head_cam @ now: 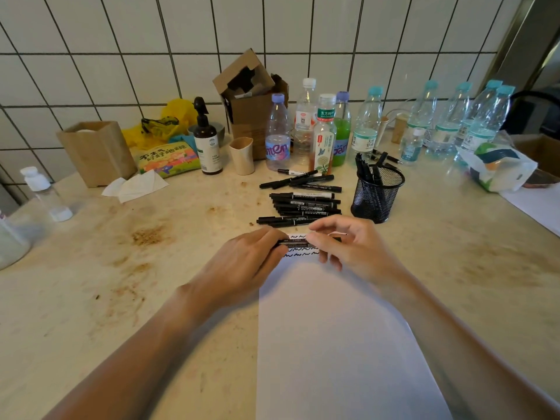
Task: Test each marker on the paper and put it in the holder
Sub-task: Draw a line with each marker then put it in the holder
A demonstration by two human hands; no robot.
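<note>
Head view: both hands, left (pixel 251 262) and right (pixel 348 247), are pinching a marker (pixel 295 244) over the paper's (pixel 333 344) far edge, loose markers (pixel 303 204) and holder (pixel 377 194) lying just beyond.

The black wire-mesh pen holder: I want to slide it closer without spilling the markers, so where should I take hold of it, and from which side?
Wrap a hand round the lower wall of the black wire-mesh pen holder, coming from its right side. It stands upright as a round cup, the black markers in it lean out over its left rim, and the loose black markers on the counter lie close on its left.
</note>
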